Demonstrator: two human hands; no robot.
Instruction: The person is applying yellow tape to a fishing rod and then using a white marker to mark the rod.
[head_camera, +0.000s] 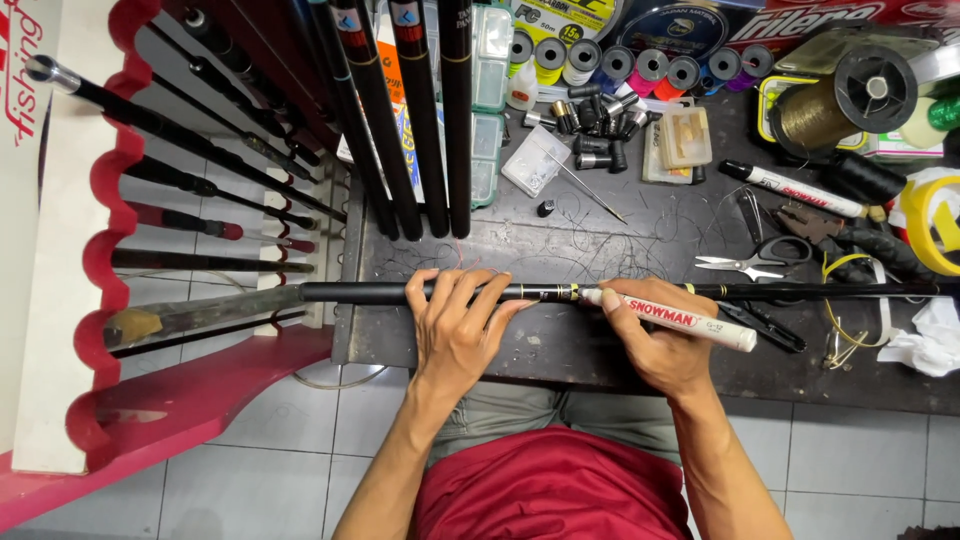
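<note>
Two hands on one long black fishing rod (380, 292), laid flat across the near edge of the dark tabletop (600, 360). Left hand (455, 325) is wrapped over the rod, pinning it down; right hand (655, 335) grips a white marker with red lettering (690, 322), tip touching the rod beside a gold band. No finished mark shows that I can see, so I'd say marking is just starting. Toward 12 o'clock sits a row of coloured line spools (640, 65); at 1 o'clock a second white marker (795, 190), scissors (750, 262) just below. At 9 o'clock, a red-and-white rod rack (100, 220).
</note>
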